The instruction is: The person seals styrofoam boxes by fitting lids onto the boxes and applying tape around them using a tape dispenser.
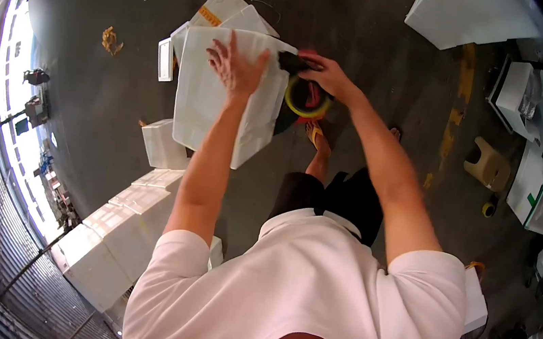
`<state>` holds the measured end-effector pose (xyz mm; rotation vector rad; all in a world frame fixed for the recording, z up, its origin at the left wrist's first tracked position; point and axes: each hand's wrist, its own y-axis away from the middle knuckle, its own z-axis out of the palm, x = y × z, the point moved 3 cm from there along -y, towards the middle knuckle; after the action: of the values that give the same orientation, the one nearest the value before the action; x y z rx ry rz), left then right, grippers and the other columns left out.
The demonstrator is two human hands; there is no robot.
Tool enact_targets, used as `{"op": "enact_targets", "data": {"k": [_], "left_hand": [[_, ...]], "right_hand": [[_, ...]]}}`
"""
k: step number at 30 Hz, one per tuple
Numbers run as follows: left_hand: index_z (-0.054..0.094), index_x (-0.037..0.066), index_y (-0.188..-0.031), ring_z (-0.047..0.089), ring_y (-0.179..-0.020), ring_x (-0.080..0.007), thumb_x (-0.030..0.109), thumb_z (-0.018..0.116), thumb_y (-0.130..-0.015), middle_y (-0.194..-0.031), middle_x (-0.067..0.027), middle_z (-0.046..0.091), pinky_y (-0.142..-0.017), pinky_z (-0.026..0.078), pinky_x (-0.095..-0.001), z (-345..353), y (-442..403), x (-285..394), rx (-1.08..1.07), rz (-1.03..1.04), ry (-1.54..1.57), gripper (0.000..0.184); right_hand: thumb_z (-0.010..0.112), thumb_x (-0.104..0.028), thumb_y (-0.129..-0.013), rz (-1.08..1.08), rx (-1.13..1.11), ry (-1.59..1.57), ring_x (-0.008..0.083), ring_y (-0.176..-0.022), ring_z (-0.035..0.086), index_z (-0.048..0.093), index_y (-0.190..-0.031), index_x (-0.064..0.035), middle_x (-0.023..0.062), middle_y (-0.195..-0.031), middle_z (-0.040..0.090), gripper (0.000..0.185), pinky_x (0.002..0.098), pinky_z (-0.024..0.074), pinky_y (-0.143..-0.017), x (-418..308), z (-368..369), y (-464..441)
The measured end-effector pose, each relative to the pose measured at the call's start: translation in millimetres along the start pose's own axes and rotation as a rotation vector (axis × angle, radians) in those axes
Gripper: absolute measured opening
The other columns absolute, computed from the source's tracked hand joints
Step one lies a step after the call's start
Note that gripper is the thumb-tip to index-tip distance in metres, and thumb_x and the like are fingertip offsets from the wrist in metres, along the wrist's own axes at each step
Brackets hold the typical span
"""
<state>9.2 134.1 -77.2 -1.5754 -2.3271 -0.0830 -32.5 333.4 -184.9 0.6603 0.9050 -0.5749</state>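
A large white foam box (207,113) stands in front of me. My left hand (235,72) lies on its top with the fingers spread. At the box's right edge, my right hand (325,77) is wrapped round a tape dispenser (292,62) with a red and black body. A roll of yellow tape (306,112) sits in the dispenser, just below the hand. The dispenser's black front end is at the box edge; I cannot tell whether it touches. Part of the handle is hidden by my fingers.
Stacked white boxes (120,228) stand at lower left, and more white foam pieces (224,5) lie behind the large box. To the right are a tan stool (488,164), a box with green tape (536,184) and a large white box (470,17). Crumpled tape (111,41) lies on the floor.
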Motion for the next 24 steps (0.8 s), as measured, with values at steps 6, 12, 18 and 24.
{"op": "enact_targets", "data": {"k": [6,12,18,24], "left_hand": [[0.033,0.019,-0.15,0.011,-0.14,-0.055,0.061,0.067,-0.077,-0.153,-0.0294,0.023,-0.114,0.011,-0.0598,-18,30,-47,-0.146,0.145,-0.21,0.091],[0.039,0.026,-0.147,0.008,-0.141,-0.0556,0.067,0.06,-0.079,-0.155,-0.0272,0.02,-0.115,0.009,-0.0594,-8,15,-48,-0.013,-0.192,-0.156,0.082],[0.035,0.027,-0.149,0.005,-0.142,-0.0545,0.068,0.056,-0.082,-0.156,-0.0264,0.017,-0.116,0.006,-0.0582,-3,5,-45,0.021,-0.402,-0.171,0.081],[0.034,0.026,-0.15,0.003,-0.143,-0.0514,0.069,0.051,-0.084,-0.156,-0.0291,0.011,-0.116,0.004,-0.0569,5,-5,-47,0.087,-0.632,-0.147,0.08]], "right_hand": [[0.077,-0.028,-0.077,-0.094,-0.028,0.242,0.0136,-0.095,0.062,0.065,-0.121,-0.0046,0.0066,-0.106,0.069,0.052,0.028,0.0478,-0.085,-5,31,-91],[0.072,-0.006,-0.082,0.191,-0.355,0.182,0.0135,-0.103,0.058,0.056,-0.133,-0.0068,0.0084,-0.116,0.064,0.054,0.0304,0.0477,-0.091,21,14,69],[0.074,-0.013,-0.079,0.213,-0.282,0.305,0.022,-0.107,0.06,0.059,-0.131,-0.0091,0.0112,-0.123,0.063,0.055,0.0314,0.0451,-0.096,18,11,149],[0.072,-0.015,-0.08,0.171,-0.672,1.029,0.0214,-0.103,0.062,0.06,-0.131,-0.0151,0.0126,-0.108,0.068,0.051,0.036,0.0491,-0.089,-5,79,141]]}}
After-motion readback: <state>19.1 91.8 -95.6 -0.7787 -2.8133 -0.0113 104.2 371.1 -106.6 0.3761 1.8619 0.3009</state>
